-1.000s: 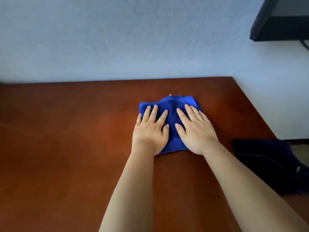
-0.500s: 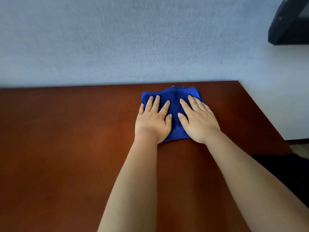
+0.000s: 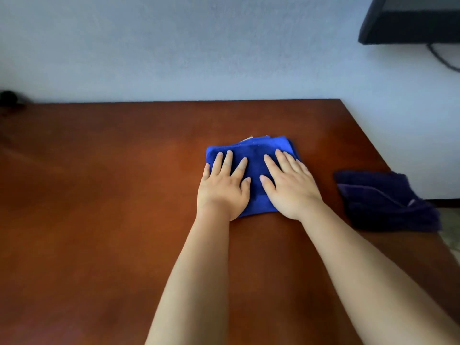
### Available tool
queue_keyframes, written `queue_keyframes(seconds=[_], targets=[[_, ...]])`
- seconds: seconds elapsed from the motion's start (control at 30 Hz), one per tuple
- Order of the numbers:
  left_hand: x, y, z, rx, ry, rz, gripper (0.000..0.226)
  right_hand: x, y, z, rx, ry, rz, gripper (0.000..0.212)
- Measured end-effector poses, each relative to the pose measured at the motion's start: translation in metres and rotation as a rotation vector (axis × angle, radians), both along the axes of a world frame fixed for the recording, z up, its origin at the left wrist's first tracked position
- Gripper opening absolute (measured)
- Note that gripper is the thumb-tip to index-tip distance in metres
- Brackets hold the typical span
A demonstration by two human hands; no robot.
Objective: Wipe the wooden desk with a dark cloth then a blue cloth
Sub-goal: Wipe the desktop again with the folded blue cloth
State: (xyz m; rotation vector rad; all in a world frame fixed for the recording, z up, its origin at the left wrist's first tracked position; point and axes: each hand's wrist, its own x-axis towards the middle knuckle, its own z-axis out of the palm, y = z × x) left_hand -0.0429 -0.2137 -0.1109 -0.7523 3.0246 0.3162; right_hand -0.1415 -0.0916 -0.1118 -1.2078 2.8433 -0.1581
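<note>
A folded blue cloth lies flat on the reddish-brown wooden desk, right of the middle. My left hand presses on its left half with straight, spread fingers. My right hand presses on its right half the same way. The two hands lie side by side, thumbs nearly touching, and cover much of the cloth. A dark navy cloth lies crumpled at the desk's right edge, apart from both hands.
A pale wall runs along the desk's far edge. A black screen corner with a cable hangs at the upper right. A small dark object sits at the far left. Floor shows past the right edge.
Both hands first pushed the blue cloth to the desk's far edge, then drew it back toward me. The dark cloth has come back into view at the right.
</note>
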Motion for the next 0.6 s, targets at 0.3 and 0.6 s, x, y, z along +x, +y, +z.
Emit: queue_keyframes(seconds=[0.3, 0.6], targets=[[0.102, 0.099, 0.0, 0.008, 0.003, 0.045, 0.054, 0.096, 0.094, 0.0, -0.002, -0.024, 0.063, 0.06], [0.099, 0.099, -0.004, -0.004, -0.008, 0.026, 0.054, 0.096, 0.098, -0.006, -0.039, 0.016, 0.08, 0.06]])
